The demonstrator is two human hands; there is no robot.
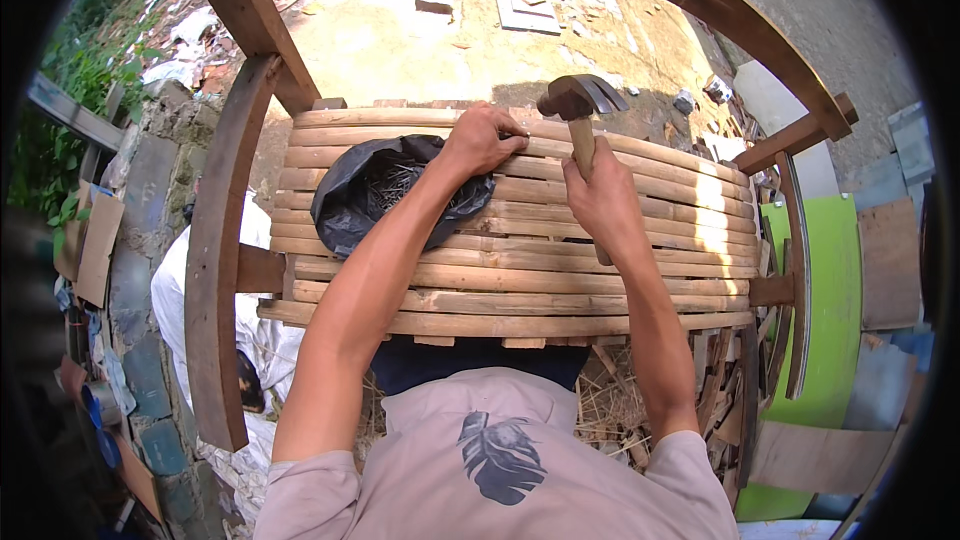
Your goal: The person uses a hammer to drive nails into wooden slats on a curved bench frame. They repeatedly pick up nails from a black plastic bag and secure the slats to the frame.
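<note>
Bright daylight, sun from upper right. Glare on the bare ground [420, 30]; sun patches on the slats [700, 210]. Left side shaded. Strong fisheye bending, black vignette at corners. Sharp focus.

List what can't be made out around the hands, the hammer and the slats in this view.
- Whatever the left hand pinches against the top slats: hidden under its fingertips, head view.
- Middle of the hammer handle: covered by the right hand.
- Contents of the black bag: thin metal pieces, too small to tell apart.
- Near edge of the slats' frame: hidden by the person's own chest.
</note>
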